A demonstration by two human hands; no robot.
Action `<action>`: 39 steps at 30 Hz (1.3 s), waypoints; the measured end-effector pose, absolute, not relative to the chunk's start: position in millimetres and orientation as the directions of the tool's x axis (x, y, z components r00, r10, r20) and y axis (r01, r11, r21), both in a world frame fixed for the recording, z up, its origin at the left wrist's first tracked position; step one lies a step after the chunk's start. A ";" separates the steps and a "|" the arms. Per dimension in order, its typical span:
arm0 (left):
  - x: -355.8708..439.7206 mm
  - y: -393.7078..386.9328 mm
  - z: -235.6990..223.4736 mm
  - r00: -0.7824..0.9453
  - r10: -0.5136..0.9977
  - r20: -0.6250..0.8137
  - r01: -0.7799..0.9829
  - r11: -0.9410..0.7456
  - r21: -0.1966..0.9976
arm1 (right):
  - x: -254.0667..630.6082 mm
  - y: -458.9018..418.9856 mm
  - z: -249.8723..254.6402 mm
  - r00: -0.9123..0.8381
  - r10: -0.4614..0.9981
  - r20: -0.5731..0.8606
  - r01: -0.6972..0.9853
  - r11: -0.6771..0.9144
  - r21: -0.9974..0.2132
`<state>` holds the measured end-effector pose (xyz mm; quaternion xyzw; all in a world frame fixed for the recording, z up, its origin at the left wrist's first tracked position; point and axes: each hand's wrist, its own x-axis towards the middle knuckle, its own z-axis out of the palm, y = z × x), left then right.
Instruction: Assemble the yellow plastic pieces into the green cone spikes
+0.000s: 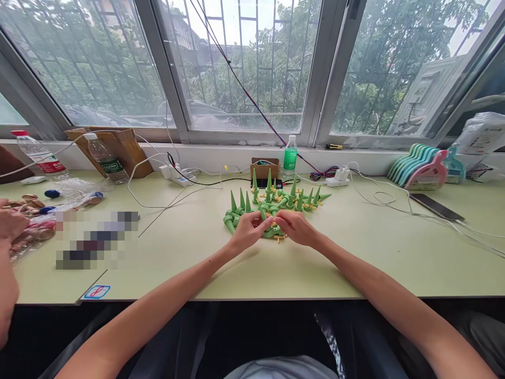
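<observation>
At the middle of the table, my left hand is closed on a green plant watering spike with its tip pointing up. My right hand is close beside it with fingertips pinched together at the spike; what they grip is too small and hidden to make out. Around and behind both hands lies a pile of green watering spikes, some upright on their caps and others on their sides. Small yellow valve pieces are scattered among them.
Behind the pile stand a small cardboard box and a green-labelled bottle. White cables and a phone lie on the right, near pastel hangers. At left, another person's hand is by wooden pieces.
</observation>
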<state>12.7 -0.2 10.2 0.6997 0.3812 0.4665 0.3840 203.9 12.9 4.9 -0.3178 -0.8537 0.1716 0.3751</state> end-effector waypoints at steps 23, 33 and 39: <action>12.4 -1.6 10.9 0.307 0.890 0.338 0.154 -0.397 0.905 | 204.8 16.1 1.6 -0.570 0.638 0.518 0.423 0.768 -0.481; 11.5 1.5 7.6 0.255 0.916 0.309 0.105 -0.344 0.933 | 203.8 14.6 0.7 -0.528 0.662 0.532 0.417 0.748 -0.517; 12.2 1.6 8.3 0.241 0.927 0.286 0.095 -0.316 0.944 | 203.9 12.7 2.2 -0.536 0.675 0.508 0.389 0.731 -0.561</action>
